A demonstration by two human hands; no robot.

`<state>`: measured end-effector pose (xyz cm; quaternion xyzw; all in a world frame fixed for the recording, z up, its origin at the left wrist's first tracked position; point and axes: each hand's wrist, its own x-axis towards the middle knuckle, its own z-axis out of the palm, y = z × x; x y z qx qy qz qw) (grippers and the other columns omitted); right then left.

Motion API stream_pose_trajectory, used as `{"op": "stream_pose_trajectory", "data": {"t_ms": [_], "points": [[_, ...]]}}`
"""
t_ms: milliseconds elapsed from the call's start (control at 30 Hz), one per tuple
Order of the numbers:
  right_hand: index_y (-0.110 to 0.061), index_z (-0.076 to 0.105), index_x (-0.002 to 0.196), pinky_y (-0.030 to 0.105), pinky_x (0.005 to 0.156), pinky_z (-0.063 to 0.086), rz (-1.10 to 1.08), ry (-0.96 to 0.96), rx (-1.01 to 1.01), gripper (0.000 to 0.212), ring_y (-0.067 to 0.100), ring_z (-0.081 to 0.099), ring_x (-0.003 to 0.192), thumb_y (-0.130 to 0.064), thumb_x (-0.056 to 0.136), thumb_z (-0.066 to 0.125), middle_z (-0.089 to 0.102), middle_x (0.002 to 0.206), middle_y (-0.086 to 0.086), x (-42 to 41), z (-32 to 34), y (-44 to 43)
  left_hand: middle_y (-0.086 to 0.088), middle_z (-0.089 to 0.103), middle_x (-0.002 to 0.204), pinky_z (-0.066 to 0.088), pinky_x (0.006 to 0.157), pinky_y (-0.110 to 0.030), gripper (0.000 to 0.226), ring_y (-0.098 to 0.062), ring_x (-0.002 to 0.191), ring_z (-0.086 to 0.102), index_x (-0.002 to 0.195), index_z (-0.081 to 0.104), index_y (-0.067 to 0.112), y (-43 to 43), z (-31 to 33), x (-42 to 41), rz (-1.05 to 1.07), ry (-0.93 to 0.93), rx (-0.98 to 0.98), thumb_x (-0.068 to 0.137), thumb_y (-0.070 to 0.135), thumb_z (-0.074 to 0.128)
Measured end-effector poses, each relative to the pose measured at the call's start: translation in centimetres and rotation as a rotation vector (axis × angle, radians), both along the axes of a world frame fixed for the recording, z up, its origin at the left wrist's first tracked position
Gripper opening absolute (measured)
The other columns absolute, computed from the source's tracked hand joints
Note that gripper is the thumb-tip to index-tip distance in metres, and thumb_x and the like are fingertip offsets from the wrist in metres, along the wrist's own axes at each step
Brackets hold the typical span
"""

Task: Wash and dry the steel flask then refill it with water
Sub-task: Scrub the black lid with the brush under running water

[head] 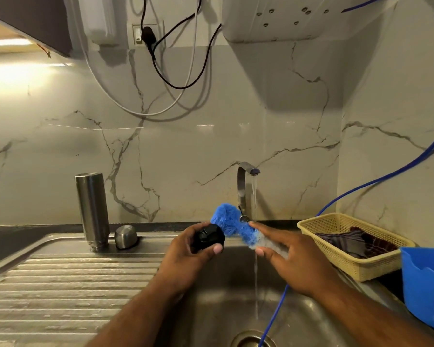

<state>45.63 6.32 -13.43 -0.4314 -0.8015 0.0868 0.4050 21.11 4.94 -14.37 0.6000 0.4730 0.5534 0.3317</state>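
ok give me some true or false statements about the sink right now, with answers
1. Water is running from the tap. True.
2. The left hand holds the steel flask. False: the flask stands mouth-down on the drainboard, and the left hand grips a black lid.
3. The right hand holds a blue scrubber. True.
4. The basket holds only a blue jug. False: a dark cloth lies in it.

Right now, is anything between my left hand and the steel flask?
Only the steel cap, lying beside the steel flask on the side facing the left hand, which grips a black lid.
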Motion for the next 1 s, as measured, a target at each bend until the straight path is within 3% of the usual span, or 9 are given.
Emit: {"op": "stream_pose_trajectory", "data": {"t_ms": [100,200,433,567,833,1000], "points": [[-0.073,0.037,0.136,0.024,0.101,0.052,0.061,0.041,-0.017,0.056,-0.009,0.055,0.121,-0.049,0.094,0.065,0.057,0.139,-0.027,-0.6,0.0,-0.6,-0.007,0.072,0.124,0.056,0.098,-0.036,0.051,-0.021,0.116,0.069,0.131,0.062,0.016,0.6,-0.2,-0.4,-0.108,-0.337,-0.047,0.081,0.02,0.073],[-0.074,0.035,0.137,0.026,0.099,0.054,0.033,0.044,0.003,0.057,-0.006,0.057,0.118,-0.05,0.094,0.064,0.059,0.137,-0.026,-1.0,0.0,-0.7,-0.016,0.068,0.128,0.057,0.097,-0.037,0.05,-0.027,0.118,0.068,0.134,0.058,0.003,0.7,0.2,-0.8,-0.214,-0.565,-0.098,0.086,0.016,0.065],[-0.073,0.04,0.135,0.015,0.099,0.049,0.081,0.125,-0.011,0.055,-0.014,0.053,0.121,-0.049,0.092,0.064,0.056,0.137,-0.032,-1.0,0.2,-1.3,-0.02,0.071,0.121,0.061,0.087,-0.031,0.045,-0.028,0.111,0.07,0.123,0.062,0.0,0.0,0.8,-0.5,-0.236,-0.597,-0.07,0.085,0.022,0.062],[-0.072,0.04,0.135,0.012,0.092,0.051,0.048,0.133,-0.026,0.055,-0.009,0.056,0.119,-0.048,0.093,0.065,0.059,0.137,-0.026,-0.9,0.1,-1.0,-0.018,0.07,0.122,0.047,0.082,-0.036,0.048,-0.026,0.107,0.062,0.125,0.066,0.009,-0.4,0.8,0.0,-0.21,-0.478,-0.075,0.084,0.033,0.072],[-0.074,0.037,0.135,0.024,0.097,0.055,-0.001,0.088,-0.014,0.053,-0.005,0.057,0.118,-0.051,0.094,0.062,0.06,0.135,-0.024,-0.8,0.2,-1.1,-0.01,0.072,0.123,0.051,0.098,-0.035,0.048,-0.026,0.119,0.065,0.135,0.06,0.012,-0.7,1.1,0.5,-0.254,-0.525,-0.104,0.087,0.018,0.062],[-0.077,0.038,0.132,0.023,0.102,0.052,0.037,0.111,-0.042,0.054,-0.01,0.054,0.121,-0.051,0.093,0.065,0.056,0.138,-0.031,-1.0,0.1,-0.9,-0.017,0.071,0.122,0.057,0.096,-0.048,0.05,-0.038,0.115,0.068,0.134,0.061,0.015,-0.7,0.9,0.3,-0.309,-0.646,-0.192,0.084,0.007,0.061]]}}
